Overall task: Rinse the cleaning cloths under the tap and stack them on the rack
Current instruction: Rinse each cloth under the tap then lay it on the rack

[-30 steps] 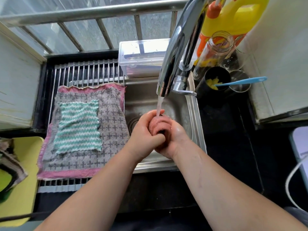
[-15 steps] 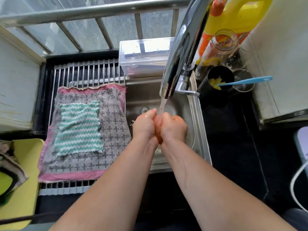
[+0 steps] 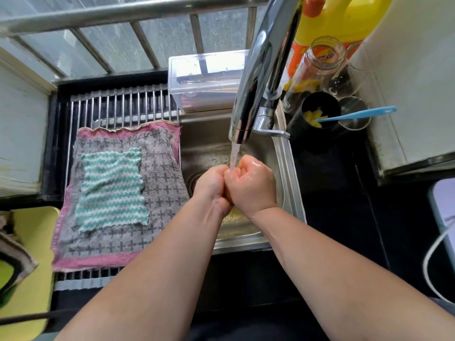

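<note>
Two done: a green-and-white striped woven cloth point(image 3: 110, 188) lies flat on a grey checked pink-edged towel point(image 3: 162, 193) on the steel-bar rack point(image 3: 118, 104), frame left. Centre, under the running chrome tap point(image 3: 256, 77), left hand point(image 3: 211, 185) and right hand point(image 3: 251, 185) clench together, apparently on a small yellow cloth point(image 3: 239, 164), mostly hidden. Its stacking remains.

Both bare forearms enter from the lower edge and converge at the hands. The left grip point(image 3: 212, 184) and right grip point(image 3: 251, 185) are fisted and pressed side by side, backs toward the camera, the right one wet and glistening. Their curled fingers close together on a yellow cloth point(image 3: 240, 164) — only a sliver of it shows between them.
</note>
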